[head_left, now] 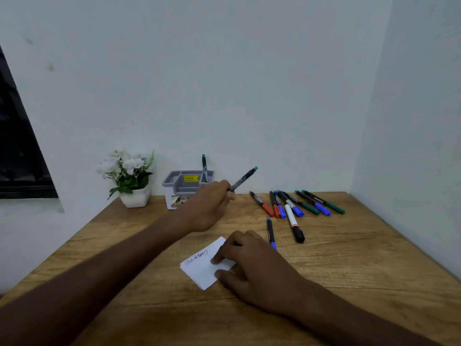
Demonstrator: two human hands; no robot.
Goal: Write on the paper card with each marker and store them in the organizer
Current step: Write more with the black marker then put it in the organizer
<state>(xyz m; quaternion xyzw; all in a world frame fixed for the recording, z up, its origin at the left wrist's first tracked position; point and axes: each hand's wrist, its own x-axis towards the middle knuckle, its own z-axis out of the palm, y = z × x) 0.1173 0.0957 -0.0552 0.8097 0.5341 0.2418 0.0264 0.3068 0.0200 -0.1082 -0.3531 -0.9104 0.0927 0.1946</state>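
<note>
My left hand grips a black marker with a green end, raised over the table just right of the grey organizer. One green-ended marker stands upright in the organizer's back compartment. My right hand rests on the white paper card, fingers pressing its right side; a line of handwriting runs along the card's top edge. A blue-capped marker lies just beyond my right hand.
Several markers with red, blue, green and black caps lie in a loose row at the table's back right. A white pot of white flowers stands left of the organizer, against the wall. Walls close the back and right sides.
</note>
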